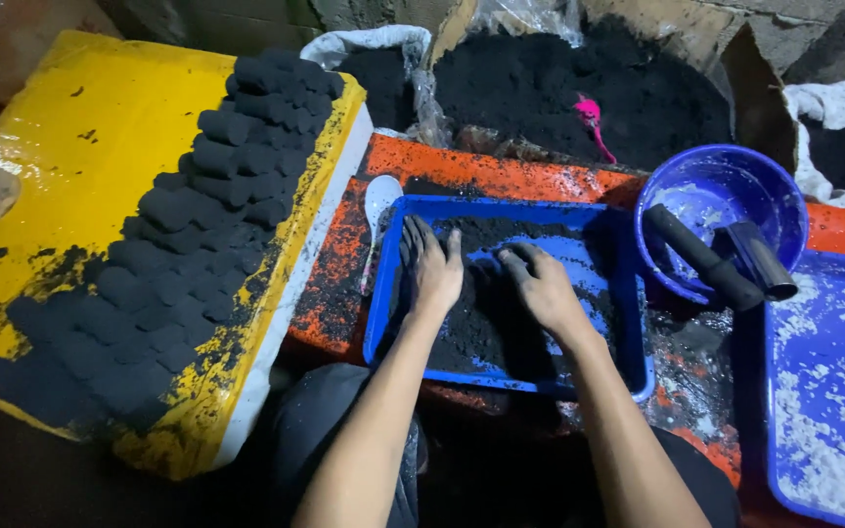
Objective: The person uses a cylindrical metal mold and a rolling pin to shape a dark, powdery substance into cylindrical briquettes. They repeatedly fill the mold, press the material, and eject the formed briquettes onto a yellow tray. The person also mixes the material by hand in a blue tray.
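Observation:
A blue rectangular tray (379,303) on an orange, soot-stained board holds damp black powder (486,328). My left hand (432,266) lies flat in the tray's left part, fingers spread and blackened, pressing on the powder. At the tray's middle my right hand (540,284) curls its fingers down into the black mix. Neither hand grips a separate object.
A yellow board (80,166) at left carries several rows of black cylindrical briquettes (217,205). A blue bowl (726,191) with a black tube mould (706,259) stands right. Another blue tray (828,381) with white powder is at far right. A black powder heap (559,83) and a white spoon (379,200) lie behind.

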